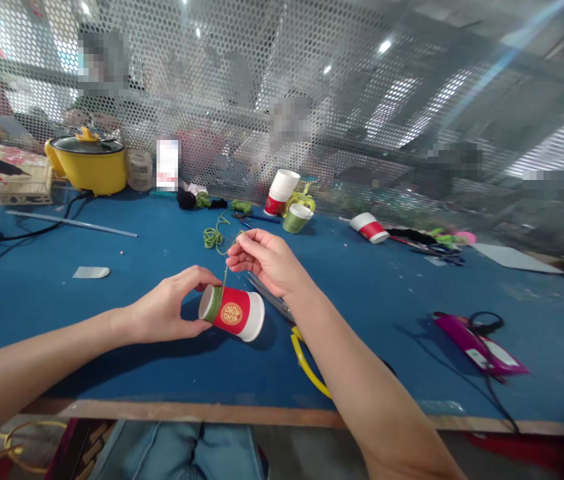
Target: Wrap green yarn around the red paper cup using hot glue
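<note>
My left hand (169,308) grips the bottom end of a red and white paper cup (245,313), which lies tilted on its side with its rim to the right. Green yarn (215,303) is wound around the cup's bottom end. From there a strand rises to my right hand (257,257), whose thumb and forefinger pinch it above the cup. A loose tangle of the same green yarn (212,238) lies on the blue table just behind my hands.
Yellow-handled scissors (302,360) lie beneath my right forearm. Behind stand stacked cups (282,190) and a green-wrapped cup (297,218). A yellow pot (95,167) is back left, a fallen cup (369,228) back right, a purple packet (479,343) at right.
</note>
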The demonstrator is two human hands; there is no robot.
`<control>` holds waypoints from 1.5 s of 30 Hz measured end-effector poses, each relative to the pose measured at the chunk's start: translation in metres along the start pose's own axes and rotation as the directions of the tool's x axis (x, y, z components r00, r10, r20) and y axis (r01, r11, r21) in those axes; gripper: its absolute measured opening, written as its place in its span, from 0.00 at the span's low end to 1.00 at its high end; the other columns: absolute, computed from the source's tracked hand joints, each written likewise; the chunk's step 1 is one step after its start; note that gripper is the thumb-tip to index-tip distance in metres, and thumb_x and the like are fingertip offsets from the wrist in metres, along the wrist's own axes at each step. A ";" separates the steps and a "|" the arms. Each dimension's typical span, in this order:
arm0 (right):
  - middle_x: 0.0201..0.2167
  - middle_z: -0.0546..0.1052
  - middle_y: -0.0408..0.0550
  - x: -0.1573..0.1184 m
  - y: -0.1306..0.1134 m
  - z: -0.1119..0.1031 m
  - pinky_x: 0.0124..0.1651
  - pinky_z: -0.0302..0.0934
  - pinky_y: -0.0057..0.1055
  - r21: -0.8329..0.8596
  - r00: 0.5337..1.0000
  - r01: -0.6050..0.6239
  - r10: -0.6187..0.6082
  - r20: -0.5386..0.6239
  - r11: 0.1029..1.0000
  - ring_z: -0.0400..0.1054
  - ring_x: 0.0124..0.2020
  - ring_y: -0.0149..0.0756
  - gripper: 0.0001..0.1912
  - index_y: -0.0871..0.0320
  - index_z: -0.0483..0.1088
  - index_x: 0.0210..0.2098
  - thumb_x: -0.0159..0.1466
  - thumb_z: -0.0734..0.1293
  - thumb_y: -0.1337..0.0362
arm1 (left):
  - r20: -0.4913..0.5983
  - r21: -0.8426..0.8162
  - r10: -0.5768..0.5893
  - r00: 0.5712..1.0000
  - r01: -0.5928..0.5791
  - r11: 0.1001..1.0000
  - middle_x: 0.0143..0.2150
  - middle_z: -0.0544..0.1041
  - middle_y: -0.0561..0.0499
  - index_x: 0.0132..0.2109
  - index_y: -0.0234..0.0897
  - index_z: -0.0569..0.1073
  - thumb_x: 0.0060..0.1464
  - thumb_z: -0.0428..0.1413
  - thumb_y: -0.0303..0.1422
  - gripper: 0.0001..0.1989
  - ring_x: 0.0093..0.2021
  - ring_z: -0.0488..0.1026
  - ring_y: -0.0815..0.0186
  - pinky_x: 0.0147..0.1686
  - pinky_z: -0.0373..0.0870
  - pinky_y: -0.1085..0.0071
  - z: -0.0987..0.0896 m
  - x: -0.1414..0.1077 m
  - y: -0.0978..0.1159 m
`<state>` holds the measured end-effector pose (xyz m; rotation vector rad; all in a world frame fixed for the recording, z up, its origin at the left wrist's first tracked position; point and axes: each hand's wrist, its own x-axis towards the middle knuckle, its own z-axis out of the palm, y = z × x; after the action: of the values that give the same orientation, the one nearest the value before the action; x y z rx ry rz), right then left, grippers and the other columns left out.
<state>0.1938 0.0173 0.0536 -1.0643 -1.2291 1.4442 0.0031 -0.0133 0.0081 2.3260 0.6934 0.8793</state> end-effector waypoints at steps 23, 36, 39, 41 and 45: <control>0.18 0.74 0.42 0.005 0.017 0.000 0.23 0.67 0.21 -0.078 0.954 -0.258 0.267 0.136 0.963 0.70 0.19 0.25 0.08 0.61 0.61 0.26 0.61 0.61 0.74 | 0.089 0.108 0.125 0.988 -0.134 0.985 0.51 0.66 0.44 0.54 0.39 0.62 0.50 0.55 0.29 0.23 0.51 0.67 0.59 0.50 0.68 0.64 0.000 -0.006 0.001; 0.19 0.73 0.42 0.010 0.027 -0.001 0.27 0.66 0.21 -0.141 0.957 -0.269 0.281 0.074 0.953 0.69 0.20 0.24 0.10 0.62 0.62 0.25 0.62 0.60 0.77 | 0.063 0.136 0.146 0.987 -0.154 0.979 0.52 0.64 0.43 0.53 0.38 0.61 0.49 0.55 0.27 0.23 0.52 0.65 0.59 0.52 0.66 0.64 -0.002 -0.005 0.001; 0.22 0.74 0.45 0.008 0.025 -0.006 0.31 0.67 0.25 -0.263 0.968 -0.224 0.245 0.052 0.939 0.70 0.23 0.26 0.08 0.63 0.66 0.26 0.61 0.63 0.69 | 0.062 0.182 0.166 0.984 -0.175 0.968 0.50 0.63 0.42 0.53 0.38 0.60 0.50 0.55 0.27 0.23 0.52 0.65 0.59 0.50 0.67 0.64 -0.003 -0.005 0.001; 0.26 0.75 0.48 0.004 0.018 -0.011 0.34 0.66 0.27 -0.379 0.964 -0.170 0.233 0.125 0.910 0.71 0.28 0.29 0.13 0.64 0.69 0.28 0.61 0.64 0.59 | 0.049 0.220 0.186 0.981 -0.192 0.956 0.49 0.62 0.43 0.54 0.39 0.60 0.50 0.54 0.25 0.23 0.51 0.64 0.59 0.49 0.68 0.63 -0.003 -0.005 0.000; 0.38 0.76 0.50 -0.010 -0.004 -0.018 0.39 0.63 0.29 -0.619 0.876 0.015 0.288 0.387 0.785 0.70 0.37 0.35 0.22 0.63 0.71 0.41 0.55 0.66 0.50 | 0.027 0.270 0.212 0.977 -0.211 0.939 0.48 0.61 0.44 0.55 0.41 0.58 0.50 0.54 0.22 0.25 0.49 0.64 0.59 0.48 0.68 0.63 -0.006 -0.004 -0.002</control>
<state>0.2137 0.0108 0.0562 -1.2893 -2.1090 1.5029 -0.0045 -0.0125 0.0091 2.6847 0.6032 0.9303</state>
